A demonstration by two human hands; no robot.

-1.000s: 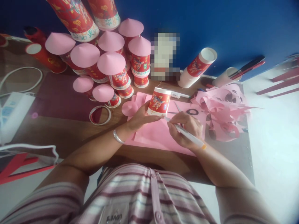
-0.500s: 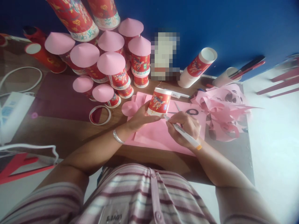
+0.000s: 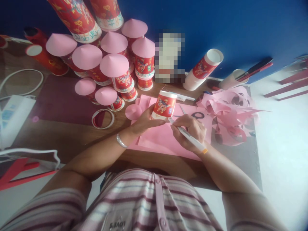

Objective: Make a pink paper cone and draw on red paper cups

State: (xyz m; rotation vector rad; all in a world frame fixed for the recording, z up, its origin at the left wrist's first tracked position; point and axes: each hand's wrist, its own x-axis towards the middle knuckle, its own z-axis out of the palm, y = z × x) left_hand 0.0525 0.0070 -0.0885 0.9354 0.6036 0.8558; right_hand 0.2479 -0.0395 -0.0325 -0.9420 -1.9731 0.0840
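Note:
My left hand grips a red patterned paper cup, standing upside down on a pink paper sheet. My right hand is closed around a white pen with an orange end. The pen's tip touches the sheet right at the cup's lower rim. A small pink paper cone lies just left of my left hand.
Several red cups topped with pink cones cluster at the back left. A stack of cups lies on its side at the back. Pink paper offcuts pile up on the right. A white power strip and cable sit at left.
The pen has swung a little, its orange end dropping left and the tip staying at the cup's rim. The left hand and cup have barely moved.

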